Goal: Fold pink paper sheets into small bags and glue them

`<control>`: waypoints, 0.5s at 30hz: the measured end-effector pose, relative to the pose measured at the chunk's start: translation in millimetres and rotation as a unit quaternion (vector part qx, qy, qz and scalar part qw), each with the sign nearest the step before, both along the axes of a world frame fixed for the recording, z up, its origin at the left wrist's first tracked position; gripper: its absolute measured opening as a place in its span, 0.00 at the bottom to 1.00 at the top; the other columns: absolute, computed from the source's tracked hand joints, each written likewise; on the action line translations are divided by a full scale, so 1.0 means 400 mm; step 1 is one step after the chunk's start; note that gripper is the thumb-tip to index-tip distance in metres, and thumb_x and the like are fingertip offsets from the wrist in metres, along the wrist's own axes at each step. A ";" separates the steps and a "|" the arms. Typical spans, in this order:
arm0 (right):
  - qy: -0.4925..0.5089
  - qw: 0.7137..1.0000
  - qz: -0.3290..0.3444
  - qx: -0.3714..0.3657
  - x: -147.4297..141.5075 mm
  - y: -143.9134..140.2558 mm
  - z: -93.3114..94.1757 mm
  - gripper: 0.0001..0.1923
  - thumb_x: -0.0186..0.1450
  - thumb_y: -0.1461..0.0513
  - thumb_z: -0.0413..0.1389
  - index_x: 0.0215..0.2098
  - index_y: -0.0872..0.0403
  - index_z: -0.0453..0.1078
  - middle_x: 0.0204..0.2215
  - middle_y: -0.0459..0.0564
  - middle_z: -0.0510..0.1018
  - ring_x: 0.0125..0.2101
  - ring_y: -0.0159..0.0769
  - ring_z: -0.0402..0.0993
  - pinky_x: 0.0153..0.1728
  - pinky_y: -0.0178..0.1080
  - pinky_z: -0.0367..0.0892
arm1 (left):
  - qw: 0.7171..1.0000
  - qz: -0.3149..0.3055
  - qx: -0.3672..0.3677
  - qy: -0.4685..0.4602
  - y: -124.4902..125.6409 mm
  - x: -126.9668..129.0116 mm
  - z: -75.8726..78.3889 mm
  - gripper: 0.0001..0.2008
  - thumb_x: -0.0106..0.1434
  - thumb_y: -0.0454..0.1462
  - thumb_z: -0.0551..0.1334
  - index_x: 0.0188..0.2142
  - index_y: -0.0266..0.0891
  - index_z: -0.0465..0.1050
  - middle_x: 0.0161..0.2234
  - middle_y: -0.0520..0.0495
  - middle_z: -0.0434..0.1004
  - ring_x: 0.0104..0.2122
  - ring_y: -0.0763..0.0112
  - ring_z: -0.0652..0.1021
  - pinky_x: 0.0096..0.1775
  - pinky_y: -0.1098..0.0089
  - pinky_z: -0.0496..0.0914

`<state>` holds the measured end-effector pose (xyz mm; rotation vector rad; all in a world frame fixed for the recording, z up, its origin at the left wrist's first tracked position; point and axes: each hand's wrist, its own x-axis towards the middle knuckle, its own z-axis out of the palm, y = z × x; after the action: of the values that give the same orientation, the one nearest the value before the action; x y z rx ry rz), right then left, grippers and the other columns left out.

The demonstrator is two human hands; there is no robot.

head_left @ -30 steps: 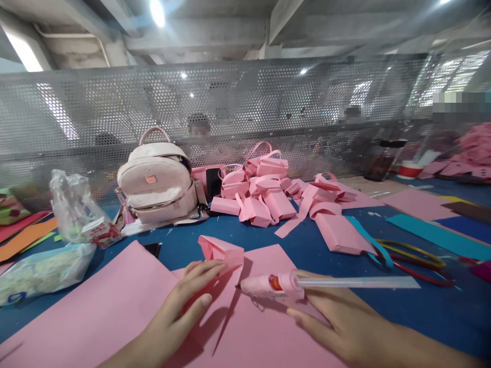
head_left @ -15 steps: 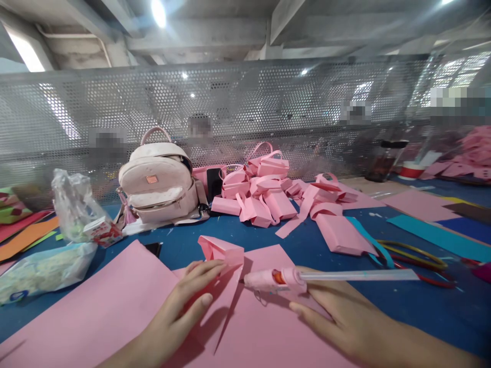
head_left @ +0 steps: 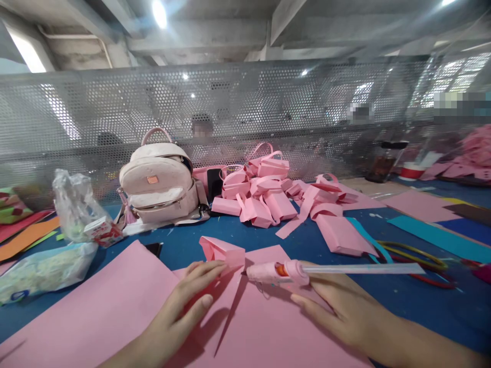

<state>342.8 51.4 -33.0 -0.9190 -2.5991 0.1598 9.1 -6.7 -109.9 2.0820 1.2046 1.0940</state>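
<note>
Clamped on pink glue gun (head_left: pixel 264 272) with right grip (head_left: pixel 341 306) | aimed left, just beside folded pink paper (head_left: pixel 226 251) | touching that paper with left grip (head_left: pixel 182 299), spread apart | over flat pink sheet (head_left: pixel 268 327) on blue table (head_left: pixel 184 243) | in front of piled pink boxes (head_left: pixel 281 205)

"What do we have carrying everything?"

"A blue table (head_left: pixel 184 236); large pink sheets (head_left: pixel 115 291) cover much of our side, and a dark flat thing (head_left: pixel 154 249) peeks from beside one."

"And farther back?"

"We see a pale backpack (head_left: pixel 157 179) standing left of a heap of folded pink paper pieces (head_left: pixel 268 194)."

"Our left end?"

"A clear plastic bag (head_left: pixel 71 199), a small red-and-white carton (head_left: pixel 103 231) just beside it, a filled bag (head_left: pixel 46 270) nearer us, and an orange sheet (head_left: pixel 28 239)."

"Our right?"

"We've a turquoise sheet (head_left: pixel 441 238), with yellow and red loops (head_left: pixel 422 250) nearer us."
</note>
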 end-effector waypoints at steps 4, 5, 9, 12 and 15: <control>0.003 1.000 -0.008 0.017 0.006 0.006 -0.006 0.18 0.72 0.58 0.49 0.54 0.50 0.76 0.47 0.52 0.84 0.46 0.48 0.82 0.50 0.43 0.76 | 1.000 0.009 -0.017 0.006 -0.002 -0.002 0.000 0.22 0.76 0.43 0.50 0.67 0.61 0.60 0.70 0.55 0.60 0.71 0.58 0.56 0.70 0.49 0.49; 0.003 1.000 -0.008 0.018 0.007 0.007 -0.006 0.18 0.73 0.59 0.49 0.54 0.49 0.76 0.47 0.52 0.84 0.46 0.48 0.81 0.50 0.43 0.75 | 1.000 0.012 -0.023 0.009 -0.002 -0.002 0.001 0.22 0.76 0.44 0.50 0.67 0.61 0.60 0.70 0.55 0.60 0.72 0.57 0.55 0.69 0.48 0.49; 0.003 1.000 -0.004 0.020 0.009 0.009 -0.006 0.16 0.74 0.58 0.47 0.52 0.49 0.74 0.44 0.52 0.84 0.45 0.47 0.80 0.49 0.43 0.74 | 0.999 0.012 -0.031 0.014 -0.004 -0.004 0.006 0.22 0.76 0.45 0.50 0.67 0.63 0.59 0.70 0.56 0.59 0.72 0.57 0.54 0.69 0.47 0.48; -0.008 0.999 -0.008 0.032 0.005 0.009 -0.006 0.13 0.75 0.58 0.46 0.42 0.51 0.73 0.35 0.51 0.82 0.34 0.43 0.79 0.37 0.42 0.73 | 1.000 0.007 -0.026 0.015 -0.003 -0.002 0.010 0.22 0.76 0.44 0.50 0.67 0.64 0.59 0.70 0.56 0.60 0.71 0.58 0.56 0.69 0.48 0.47; -0.030 0.997 0.008 0.069 -0.001 0.009 -0.006 0.13 0.75 0.59 0.46 0.34 0.51 0.67 0.28 0.49 0.76 0.26 0.39 0.72 0.26 0.40 0.63 | 1.000 0.008 -0.020 0.011 0.001 -0.002 0.011 0.22 0.76 0.44 0.50 0.67 0.63 0.59 0.70 0.55 0.61 0.71 0.57 0.57 0.69 0.47 0.50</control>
<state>342.4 55.0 -35.4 -0.8659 -2.6341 -0.0443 8.5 -6.4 -105.4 2.0624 1.2453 1.0478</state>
